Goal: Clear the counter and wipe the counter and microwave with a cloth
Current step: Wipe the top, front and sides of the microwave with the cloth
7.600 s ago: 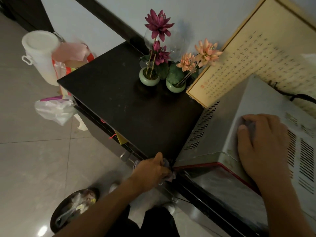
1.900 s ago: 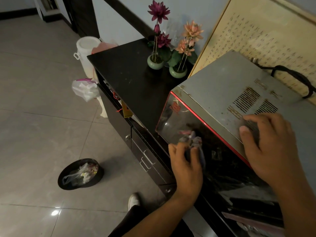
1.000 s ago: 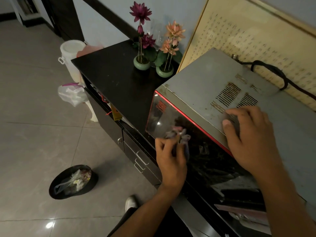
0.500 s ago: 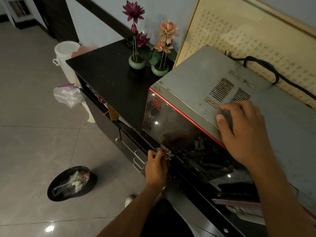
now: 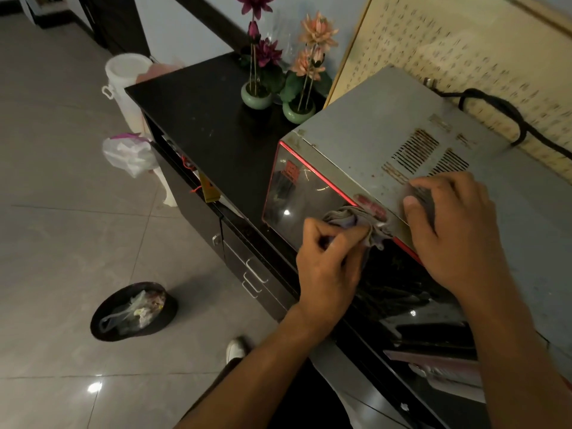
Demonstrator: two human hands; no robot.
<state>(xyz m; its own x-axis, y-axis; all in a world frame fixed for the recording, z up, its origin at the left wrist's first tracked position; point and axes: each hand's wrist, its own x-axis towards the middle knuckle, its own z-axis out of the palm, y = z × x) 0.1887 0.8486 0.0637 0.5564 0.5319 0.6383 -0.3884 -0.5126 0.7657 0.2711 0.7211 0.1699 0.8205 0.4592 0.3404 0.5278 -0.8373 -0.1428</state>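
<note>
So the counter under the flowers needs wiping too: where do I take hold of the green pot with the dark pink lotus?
Grip the green pot round its squat bowl, coming in from the bare counter on its left. The stems are thin and tall, so they would likely bend, and the second pot stands close on its right.

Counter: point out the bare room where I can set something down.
Bare: the counter from its far end up to the microwave, in front of the two green vases. Crowded: the back corner around the vases, and the microwave's front, where the left hand holds the cloth.
</note>
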